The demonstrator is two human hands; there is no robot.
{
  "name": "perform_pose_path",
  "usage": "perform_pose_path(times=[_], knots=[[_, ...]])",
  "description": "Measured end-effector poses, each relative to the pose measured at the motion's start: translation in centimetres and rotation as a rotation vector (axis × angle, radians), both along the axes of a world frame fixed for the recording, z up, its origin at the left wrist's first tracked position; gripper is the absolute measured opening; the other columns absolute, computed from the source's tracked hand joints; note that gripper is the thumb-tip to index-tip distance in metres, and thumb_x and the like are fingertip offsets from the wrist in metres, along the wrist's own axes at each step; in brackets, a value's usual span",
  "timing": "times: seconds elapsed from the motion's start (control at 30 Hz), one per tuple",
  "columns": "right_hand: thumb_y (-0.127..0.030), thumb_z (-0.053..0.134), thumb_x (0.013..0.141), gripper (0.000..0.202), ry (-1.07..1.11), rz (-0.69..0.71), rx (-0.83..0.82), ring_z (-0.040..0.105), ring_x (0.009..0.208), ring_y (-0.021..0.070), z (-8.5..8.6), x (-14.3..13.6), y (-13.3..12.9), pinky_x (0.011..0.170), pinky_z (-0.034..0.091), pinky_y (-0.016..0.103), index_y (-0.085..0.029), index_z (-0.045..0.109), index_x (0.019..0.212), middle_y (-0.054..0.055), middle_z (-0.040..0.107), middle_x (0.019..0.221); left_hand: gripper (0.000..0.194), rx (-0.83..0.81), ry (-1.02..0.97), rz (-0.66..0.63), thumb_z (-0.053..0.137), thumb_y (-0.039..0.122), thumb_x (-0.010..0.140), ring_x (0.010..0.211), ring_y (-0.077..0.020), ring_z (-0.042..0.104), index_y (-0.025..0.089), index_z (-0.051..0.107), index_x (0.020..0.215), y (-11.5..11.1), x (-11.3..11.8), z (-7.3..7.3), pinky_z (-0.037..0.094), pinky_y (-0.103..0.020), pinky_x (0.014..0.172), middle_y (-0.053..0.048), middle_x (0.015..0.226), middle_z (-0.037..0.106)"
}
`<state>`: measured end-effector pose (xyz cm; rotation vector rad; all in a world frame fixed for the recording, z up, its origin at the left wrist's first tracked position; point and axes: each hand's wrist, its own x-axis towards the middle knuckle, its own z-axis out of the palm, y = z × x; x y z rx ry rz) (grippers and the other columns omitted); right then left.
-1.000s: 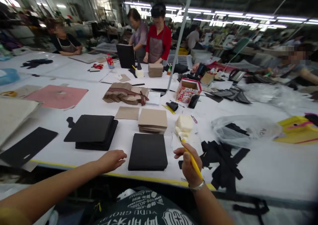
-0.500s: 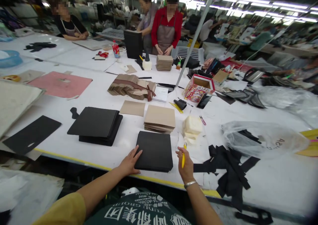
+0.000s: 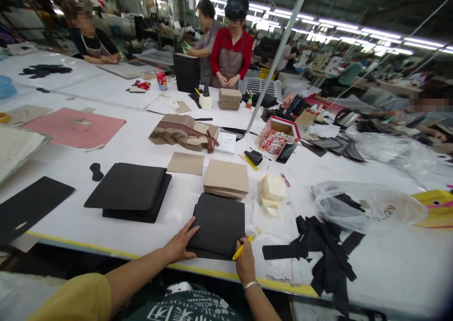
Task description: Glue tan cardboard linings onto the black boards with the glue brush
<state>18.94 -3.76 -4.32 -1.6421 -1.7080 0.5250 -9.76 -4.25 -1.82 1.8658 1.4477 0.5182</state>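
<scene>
The left hand (image 3: 180,241) rests open against the left side of a square black sheet stack (image 3: 220,223) near on the white surface (image 3: 392,264), seemingly steadying it. The right hand (image 3: 245,260) grips a yellow-handled brush (image 3: 239,251), bristles (image 3: 254,234) rightward, likely to spare the stack.

The single camera looks from the person's head, forward and down across the white table (image 3: 399,264), with the left hand (image 3: 181,243) and the right hand (image 3: 245,260) near at the bottom and the ceiling lights (image 3: 380,34) far away at the top.
</scene>
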Motion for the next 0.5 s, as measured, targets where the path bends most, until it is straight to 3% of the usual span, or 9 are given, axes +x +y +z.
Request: perform_pose_path(times=[0.13,0.17,0.3,0.5], knots=[[-0.041,0.038,0.087,0.028,-0.024,0.014,0.004,0.050,0.109,0.0241,0.4,0.3,0.5,0.092,0.041,0.043,-0.017,0.048,0.098,0.014,0.054,0.111,0.073,-0.289,-0.174,0.509,0.046,0.051,0.076,0.118,-0.0259,0.043,0.006,0.027,0.131,0.8,1.2,0.6,0.036,-0.037,0.097,-0.022,0.135,0.032],[-0.041,0.038,0.086,0.029,-0.030,0.027,0.005,0.050,0.108,0.0240,0.5,0.4,0.7,0.092,0.042,0.043,-0.017,0.048,0.098,0.014,0.054,0.111,0.068,-0.374,-0.197,0.577,0.039,0.052,0.080,0.113,-0.0255,0.047,0.004,0.031,0.128,1.0,1.6,0.8,0.037,-0.036,0.095,-0.022,0.129,0.041],[-0.042,0.037,0.086,0.031,-0.063,0.056,-0.006,0.051,0.108,0.0241,0.7,1.2,1.4,0.091,0.043,0.043,-0.016,0.048,0.097,0.014,0.055,0.110,0.052,-0.522,-0.216,0.546,0.046,0.049,0.076,0.102,-0.0256,0.055,0.007,0.052,0.105,1.0,2.9,1.4,0.040,-0.032,0.088,-0.018,0.108,0.059],[-0.043,0.040,0.083,0.030,-0.074,0.066,0.017,0.054,0.105,0.0274,0.4,1.9,1.3,0.089,0.046,0.043,-0.017,0.052,0.096,0.013,0.059,0.104,0.061,-0.663,-0.375,0.749,0.051,0.057,0.070,0.094,-0.0247,0.059,0.007,0.051,0.105,0.6,3.7,1.4,0.047,-0.031,0.077,-0.018,0.104,0.061]])
